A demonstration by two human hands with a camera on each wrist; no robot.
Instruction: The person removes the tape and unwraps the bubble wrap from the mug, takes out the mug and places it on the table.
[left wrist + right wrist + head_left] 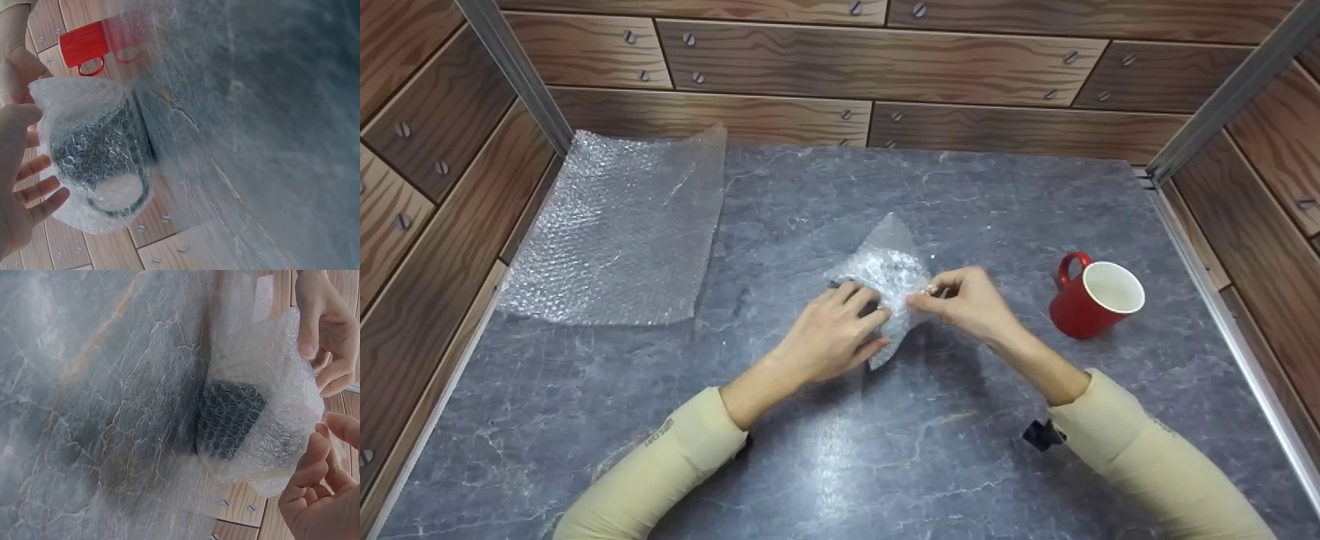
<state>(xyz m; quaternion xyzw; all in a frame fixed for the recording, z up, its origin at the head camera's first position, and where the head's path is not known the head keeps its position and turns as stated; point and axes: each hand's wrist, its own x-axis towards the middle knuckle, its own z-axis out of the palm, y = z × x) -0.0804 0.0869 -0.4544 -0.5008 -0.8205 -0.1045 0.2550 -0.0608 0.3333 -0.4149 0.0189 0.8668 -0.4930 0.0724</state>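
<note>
A dark mug point(84, 149) stands mid-table inside bubble wrap point(889, 262); its handle shows through the plastic in the left wrist view. Gathered film with pointed corners covers its top. My left hand point(832, 330) rests against the near left side of the bundle, fingers spread and loosely bent. On the right, my right hand point(971, 304) pinches the wrap's upper edge between thumb and fingertips. The right wrist view shows this pinch close up, with the right fingertips point(318, 441) at the film's edge.
To the right stands a red mug point(1084, 307) with a white inside, its handle towards the back. A flat sheet of bubble wrap point(622, 225) lies at the back left. Wood-patterned walls point(877, 64) enclose the grey marbled table point(825, 465) at the back and sides.
</note>
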